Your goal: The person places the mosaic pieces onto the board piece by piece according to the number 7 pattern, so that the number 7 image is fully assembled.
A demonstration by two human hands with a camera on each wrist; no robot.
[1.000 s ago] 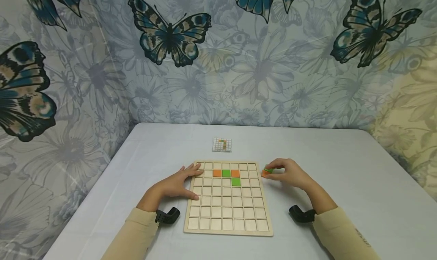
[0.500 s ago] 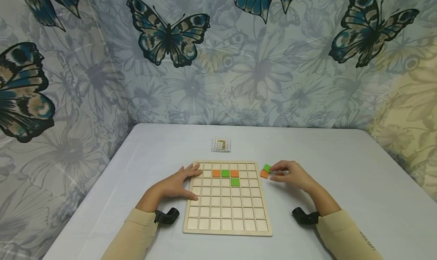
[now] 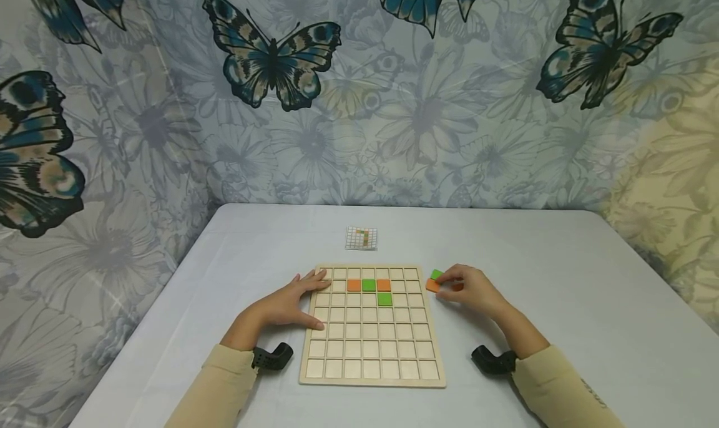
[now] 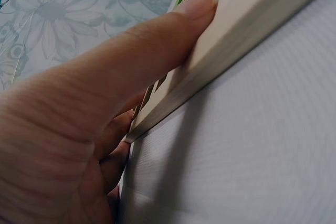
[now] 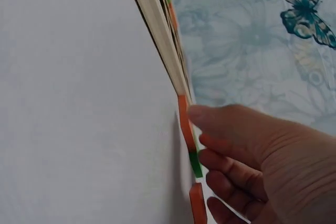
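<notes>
In the head view, my left hand (image 3: 289,300) rests on the left edge of a wooden grid board (image 3: 304,372), fingers spread. The left wrist view has its straight thumb (image 4: 157,38) lying on the frame. On the board, an orange tile (image 3: 354,285), a green tile (image 3: 368,285) and another orange tile sit in a row, with a green tile (image 3: 384,299) below the right one. Beside the board's right edge, my right hand (image 3: 472,291) touches loose tiles: an orange one (image 5: 185,124) at the thumb tip, a green one (image 5: 196,164) adjoining it, and another orange one (image 5: 198,203) apart.
A small printed grid card (image 3: 361,238) with a coloured pattern lies beyond the board on the white table (image 3: 528,247). Each wrist wears a black camera mount (image 3: 273,357). Butterfly-patterned fabric (image 3: 427,122) stands behind the table.
My right hand drew back right from the loose green and orange tiles, then came left again onto them. The left hand stays on the board's edge; the whole view shifts slightly.
</notes>
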